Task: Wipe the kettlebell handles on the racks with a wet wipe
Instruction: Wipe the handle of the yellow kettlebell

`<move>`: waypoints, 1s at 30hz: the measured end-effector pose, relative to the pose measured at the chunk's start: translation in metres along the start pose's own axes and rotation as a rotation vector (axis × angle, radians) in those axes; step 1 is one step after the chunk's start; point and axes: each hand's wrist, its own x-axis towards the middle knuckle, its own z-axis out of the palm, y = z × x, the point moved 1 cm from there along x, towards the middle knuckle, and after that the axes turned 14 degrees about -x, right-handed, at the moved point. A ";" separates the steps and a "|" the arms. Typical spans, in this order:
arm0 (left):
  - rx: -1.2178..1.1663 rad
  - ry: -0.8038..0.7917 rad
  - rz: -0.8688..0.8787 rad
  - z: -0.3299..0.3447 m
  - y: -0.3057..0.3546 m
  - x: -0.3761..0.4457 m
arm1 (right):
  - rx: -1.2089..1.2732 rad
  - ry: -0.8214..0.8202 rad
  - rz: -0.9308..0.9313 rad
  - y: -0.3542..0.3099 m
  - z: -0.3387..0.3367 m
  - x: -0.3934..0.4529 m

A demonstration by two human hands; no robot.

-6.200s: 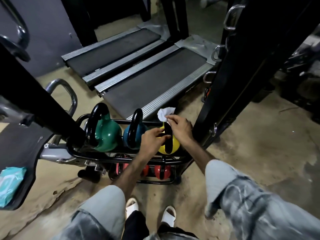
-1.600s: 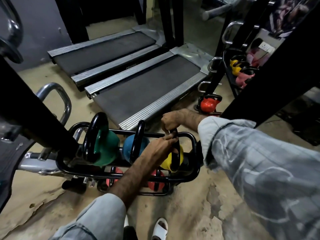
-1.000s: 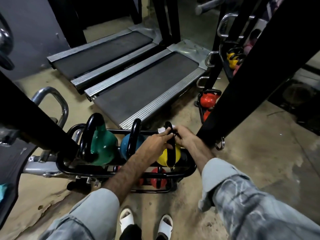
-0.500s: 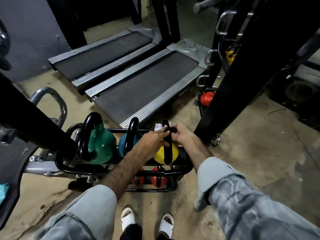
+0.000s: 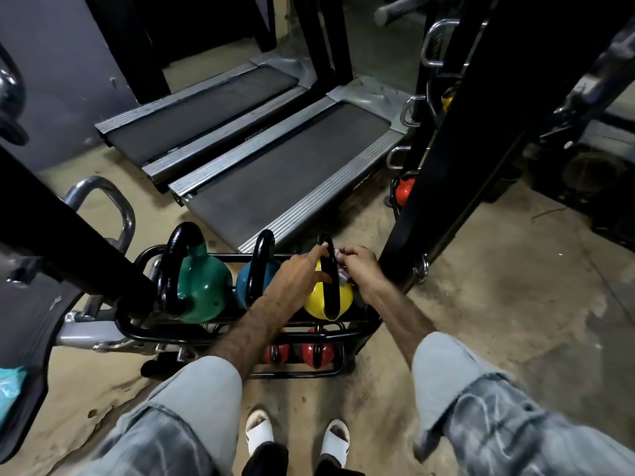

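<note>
A low black rack (image 5: 364, 333) on the floor carries a green kettlebell (image 5: 202, 286), a blue kettlebell (image 5: 244, 281) and a yellow kettlebell (image 5: 328, 300), each with a black handle. My left hand (image 5: 299, 271) holds the yellow kettlebell's handle (image 5: 329, 269) from the left, fingers on its top. My right hand (image 5: 359, 269) presses a crumpled white wet wipe (image 5: 340, 271) against the right side of that handle; the hand hides most of the wipe. Red kettlebells (image 5: 318, 352) sit on the lower shelf.
Two treadmills (image 5: 275, 166) lie behind the rack. A black machine post (image 5: 443, 139) rises just right of the rack, and a black bar (image 5: 68, 235) crosses at left. A teal wipe packet (image 5: 10, 389) lies on a pad at far left. A second rack with a red kettlebell (image 5: 403, 192) stands beyond the post.
My right hand has slid the wipe down from the top of the yellow kettlebell's handle onto its right side. My left hand keeps hold of the handle.
</note>
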 end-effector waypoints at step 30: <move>-0.475 0.223 -0.189 -0.045 -0.158 -0.255 | 0.147 0.119 -0.114 0.123 0.181 -0.209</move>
